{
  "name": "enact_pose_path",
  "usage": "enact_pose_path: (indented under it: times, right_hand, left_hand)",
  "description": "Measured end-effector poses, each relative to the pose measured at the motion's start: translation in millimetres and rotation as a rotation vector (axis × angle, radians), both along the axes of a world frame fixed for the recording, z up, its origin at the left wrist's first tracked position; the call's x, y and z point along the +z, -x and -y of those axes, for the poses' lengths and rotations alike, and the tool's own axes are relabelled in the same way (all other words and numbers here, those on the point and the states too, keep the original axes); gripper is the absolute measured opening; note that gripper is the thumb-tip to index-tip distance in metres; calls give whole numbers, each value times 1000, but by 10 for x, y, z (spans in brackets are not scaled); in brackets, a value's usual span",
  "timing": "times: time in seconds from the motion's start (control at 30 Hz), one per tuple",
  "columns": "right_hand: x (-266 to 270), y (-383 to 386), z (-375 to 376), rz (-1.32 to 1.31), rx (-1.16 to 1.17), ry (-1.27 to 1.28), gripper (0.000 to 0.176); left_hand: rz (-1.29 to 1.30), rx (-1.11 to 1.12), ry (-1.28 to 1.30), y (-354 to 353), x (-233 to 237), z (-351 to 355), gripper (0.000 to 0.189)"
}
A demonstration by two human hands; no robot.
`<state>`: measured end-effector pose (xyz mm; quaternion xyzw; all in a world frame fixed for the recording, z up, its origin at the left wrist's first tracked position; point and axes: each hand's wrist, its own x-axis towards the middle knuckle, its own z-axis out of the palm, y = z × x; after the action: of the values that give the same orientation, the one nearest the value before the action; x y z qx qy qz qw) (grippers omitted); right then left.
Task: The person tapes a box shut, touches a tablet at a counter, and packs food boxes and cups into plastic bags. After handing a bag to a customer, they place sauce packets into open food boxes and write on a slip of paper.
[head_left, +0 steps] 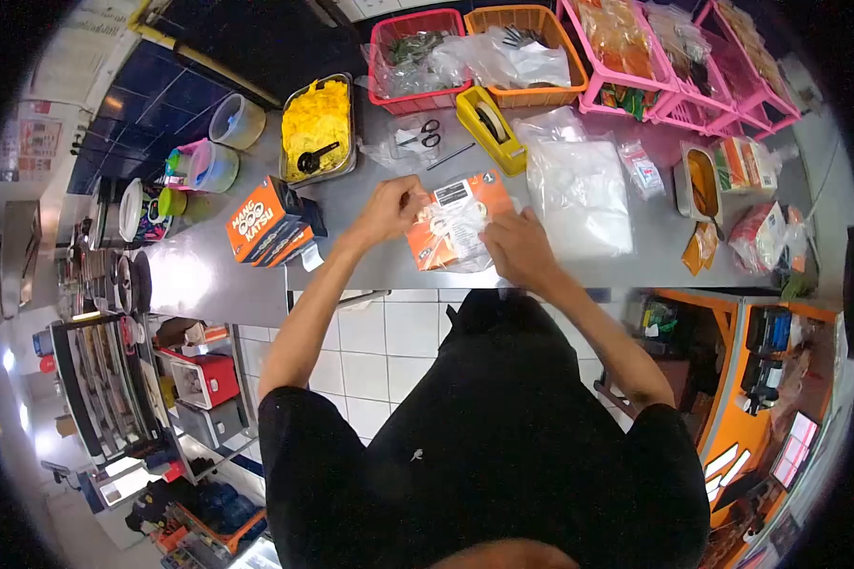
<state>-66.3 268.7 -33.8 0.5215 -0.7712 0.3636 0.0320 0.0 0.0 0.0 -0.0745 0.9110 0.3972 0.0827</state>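
An orange and white box (436,248) lies on the metal counter in front of me, with a clear plastic bag (457,228) over its middle. My left hand (395,209) is at the box's upper left corner, its fingers pinched together; what they hold is too small to make out. At the right side of the box, my right hand (522,248) has its fingers curled on the clear plastic. A yellow tape dispenser (491,131) stands just behind the box. To the right lies a stack of clear plastic bags (581,194).
Orange boxes (268,223) stand at the left. Behind them is a tray of yellow food (316,123). Scissors (431,134), a red basket (417,57) and an orange basket (527,52) are at the back. Pink racks (636,57) and a metal food container (700,180) stand right.
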Motion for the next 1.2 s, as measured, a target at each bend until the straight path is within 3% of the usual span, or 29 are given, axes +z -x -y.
enact_pose_path:
  times: [0.1, 0.17, 0.3, 0.37, 0.4, 0.5, 0.57, 0.6, 0.7, 0.83, 0.9, 0.93, 1.0, 1.07, 1.13, 1.2]
  right_hand:
    - [-4, 59, -113, 43, -9, -75, 16]
    - [16, -6, -112, 99, -33, 18, 17]
    - [250, 112, -115, 353, -37, -104, 19]
    - [382, 130, 39, 644, -88, -52, 21]
    - [408, 97, 120, 633, -66, -51, 21]
    - [424, 1, 290, 604, -49, 54, 16]
    - [356, -125, 299, 721, 12, 493, 31]
    - [196, -206, 324, 757, -81, 591, 42]
    - [9, -385, 349, 559, -157, 421, 32]
    - [-151, -465, 510, 398, -280, 376, 19]
    - [-187, -481, 638, 442, -436, 457, 10]
    - [21, -493, 681, 447, -438, 499, 11]
    - [-36, -491, 736, 525, -474, 502, 11]
    - [104, -532, 721, 722, -537, 455, 11]
    - [82, -510, 724, 675, -534, 451, 13]
    - [98, -470, 712, 632, -492, 457, 17]
  left_hand:
    - [-101, 16, 79, 99, -26, -101, 11]
    - [-429, -58, 228, 45, -66, -135, 8]
    - [-440, 25, 152, -90, 340, -598, 11]
    - [-146, 2, -53, -163, 562, -852, 15]
    - [-157, 22, -44, -165, 533, -902, 15]
    - [-310, -62, 76, -108, 410, -859, 14]
    - [-206, 85, -103, -121, 384, -803, 13]
    - [-223, 80, -104, -113, 469, -824, 13]
    - [-169, 147, -65, -127, 647, -942, 12]
    - [-252, 44, 28, -27, 616, -798, 13]
    - [-281, 37, -338, 84, 681, -611, 13]
    - [-293, 24, -339, 204, 668, -430, 13]
    - [-286, 143, -58, 608, 428, 93, 17]
    - [-253, 100, 294, 1128, -378, 685, 12]
    - [-278, 5, 545, 1468, -1015, 1029, 10]
    - [-218, -51, 565, 1637, -1456, 1162, 10]
